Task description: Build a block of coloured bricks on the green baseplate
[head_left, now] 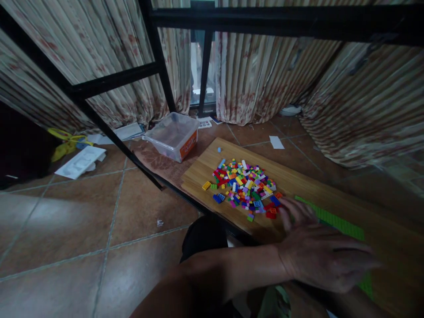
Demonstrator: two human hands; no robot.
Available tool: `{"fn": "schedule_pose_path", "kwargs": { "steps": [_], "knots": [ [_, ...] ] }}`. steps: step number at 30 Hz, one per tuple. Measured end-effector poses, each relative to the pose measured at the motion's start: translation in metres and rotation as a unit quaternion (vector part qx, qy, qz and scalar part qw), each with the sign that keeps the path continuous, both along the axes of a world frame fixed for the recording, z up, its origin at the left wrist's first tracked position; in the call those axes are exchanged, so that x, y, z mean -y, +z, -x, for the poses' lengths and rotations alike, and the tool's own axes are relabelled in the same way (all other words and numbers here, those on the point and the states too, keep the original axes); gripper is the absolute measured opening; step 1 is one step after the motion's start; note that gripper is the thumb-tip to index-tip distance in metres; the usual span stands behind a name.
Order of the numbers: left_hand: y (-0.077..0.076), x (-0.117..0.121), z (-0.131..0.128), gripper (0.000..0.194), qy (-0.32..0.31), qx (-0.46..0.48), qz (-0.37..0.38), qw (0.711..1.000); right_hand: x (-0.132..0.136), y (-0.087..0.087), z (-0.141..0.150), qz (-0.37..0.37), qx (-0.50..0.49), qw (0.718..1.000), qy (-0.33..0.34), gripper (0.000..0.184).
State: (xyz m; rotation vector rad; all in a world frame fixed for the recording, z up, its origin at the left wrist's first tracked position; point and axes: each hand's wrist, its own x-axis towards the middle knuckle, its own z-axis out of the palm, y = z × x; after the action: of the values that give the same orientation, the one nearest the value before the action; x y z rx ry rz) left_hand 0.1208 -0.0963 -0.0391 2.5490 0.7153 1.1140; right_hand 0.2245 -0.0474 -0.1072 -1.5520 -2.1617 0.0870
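Observation:
My left hand (326, 256) crosses from the lower left over the green baseplate (344, 223). Its fingers point right and are smeared by motion, so whether they hold anything is hidden. Behind it, my right hand (296, 211) is partly covered by the left. Its fingers are spread and reach down at the right edge of a heap of small coloured toy bricks (245, 183), close to some red bricks (270, 213). The heap lies on a wooden board (198, 172). Blue bricks (218, 198) and a yellow brick (206, 185) lie at its left side.
A clear plastic tub (172, 134) with an orange label stands beyond the board's left end. A black metal frame (112, 81) runs across the view in front of me. White trays (81, 161) and yellow scissors (66, 137) lie on the tiled floor at left. Curtains (251, 79) hang behind.

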Motion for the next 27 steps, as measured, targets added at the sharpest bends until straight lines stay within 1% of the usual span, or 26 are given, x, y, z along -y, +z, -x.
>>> {"fn": "schedule_pose_path", "kwargs": {
  "steps": [1,2,3,4,6,8,10,13,17,19,23,27],
  "knots": [
    [0.0,0.0,0.0,0.037,-0.003,0.002,-0.008,1.0,0.001,0.002,0.019,-0.064,-0.032,0.996,0.049,0.028],
    [0.0,-0.001,0.001,0.038,-0.004,0.005,-0.014,1.0,0.002,0.005,0.039,-0.091,-0.043,0.988,0.119,0.024],
    [0.001,-0.003,0.002,0.04,-0.006,0.009,-0.019,1.0,0.003,0.008,0.058,-0.109,-0.049,0.979,0.167,0.021],
    [0.001,-0.004,0.003,0.041,-0.01,0.012,-0.024,1.0,0.005,0.012,0.076,-0.109,-0.049,0.975,0.186,0.021],
    [0.001,-0.007,0.006,0.044,-0.008,0.028,-0.03,0.999,0.008,0.02,0.107,-0.079,-0.043,0.971,0.223,0.023],
    [0.001,-0.009,0.008,0.046,0.004,0.055,-0.034,0.998,0.01,0.027,0.129,-0.047,-0.04,0.966,0.25,0.026],
    [0.0,-0.01,0.011,0.047,0.024,0.079,-0.022,0.996,0.01,0.031,0.144,-0.022,-0.036,0.962,0.27,0.03],
    [0.0,-0.011,0.015,0.046,0.038,0.102,0.006,0.994,0.008,0.032,0.158,0.002,-0.02,0.957,0.288,0.033],
    [0.001,-0.014,0.019,0.043,0.056,0.143,0.045,0.987,0.004,0.027,0.171,0.016,0.011,0.955,0.297,0.028],
    [0.0,-0.016,0.019,0.037,0.06,0.128,0.053,0.989,0.002,0.024,0.175,0.017,0.018,0.954,0.298,0.025],
    [0.0,-0.019,0.018,0.03,0.065,0.059,0.064,0.994,-0.002,0.02,0.178,0.009,0.03,0.956,0.291,0.023],
    [0.003,-0.019,0.02,0.029,0.058,0.055,0.069,0.994,-0.004,0.018,0.178,-0.012,0.051,0.966,0.254,0.019]
  ]
}}
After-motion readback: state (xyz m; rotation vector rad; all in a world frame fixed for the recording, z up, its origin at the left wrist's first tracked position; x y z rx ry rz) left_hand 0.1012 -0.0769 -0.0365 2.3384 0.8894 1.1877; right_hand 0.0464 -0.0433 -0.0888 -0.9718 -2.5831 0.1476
